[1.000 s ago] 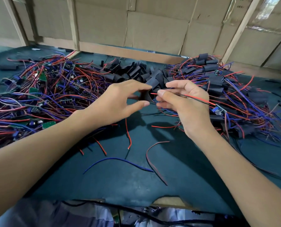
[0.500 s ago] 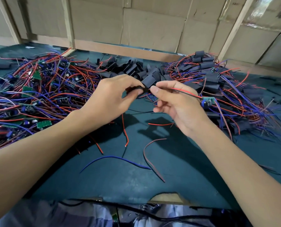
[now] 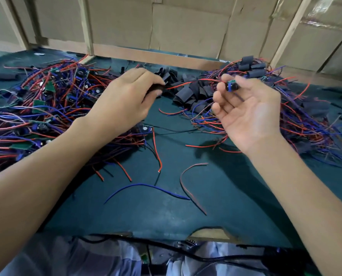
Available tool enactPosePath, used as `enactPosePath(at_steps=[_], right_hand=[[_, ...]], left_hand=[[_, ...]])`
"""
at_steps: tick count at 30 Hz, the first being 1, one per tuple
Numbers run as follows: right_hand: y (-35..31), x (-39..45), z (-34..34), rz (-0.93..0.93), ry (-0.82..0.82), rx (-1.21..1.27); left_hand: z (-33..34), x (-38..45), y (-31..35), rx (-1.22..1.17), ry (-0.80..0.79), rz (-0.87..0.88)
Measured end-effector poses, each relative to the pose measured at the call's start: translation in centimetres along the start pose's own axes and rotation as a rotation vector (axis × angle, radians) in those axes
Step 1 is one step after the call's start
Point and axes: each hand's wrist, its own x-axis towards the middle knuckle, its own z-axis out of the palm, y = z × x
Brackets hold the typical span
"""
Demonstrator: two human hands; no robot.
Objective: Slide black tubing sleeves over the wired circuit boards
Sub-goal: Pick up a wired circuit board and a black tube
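My left hand (image 3: pixel 126 98) pinches a black tubing sleeve (image 3: pixel 156 89) between thumb and fingers. A red wire (image 3: pixel 194 81) comes out of the sleeve and runs right to a small green circuit board (image 3: pixel 231 86). My right hand (image 3: pixel 248 110), palm up, holds that board at the fingertips. The two hands are held apart above the green table (image 3: pixel 166 212). A heap of loose black sleeves (image 3: pixel 188 90) lies just behind the hands.
A tangle of bare wired boards (image 3: pixel 46 108) covers the table's left. A pile of sleeved boards (image 3: pixel 305 108) lies at the right. Loose red, blue and black wire ends (image 3: pixel 156 188) lie in the middle. A cardboard wall (image 3: pixel 186 28) closes the back.
My hands have moved apart. The left hand drew the sleeve leftward along the wires, and the right hand turned palm up and took the board at its fingertips.
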Motion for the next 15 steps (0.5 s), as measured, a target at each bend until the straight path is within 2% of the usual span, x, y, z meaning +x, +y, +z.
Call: enactPosePath(at_steps=[7, 12, 15], right_hand=[[2.0, 0.3, 1.0, 0.033, 0.037, -0.292], [2.4, 0.1, 1.1, -0.032, -0.009, -0.235], [2.4, 0.0, 1.0, -0.076, -0.044, -0.286]], left_hand=[[0.2, -0.2, 0.9, 0.004, -0.017, 0.118], [0.7, -0.2, 1.8, -0.007, -0.019, 0.182], [0.8, -0.2, 2.0, -0.021, 0.001, 0.192]])
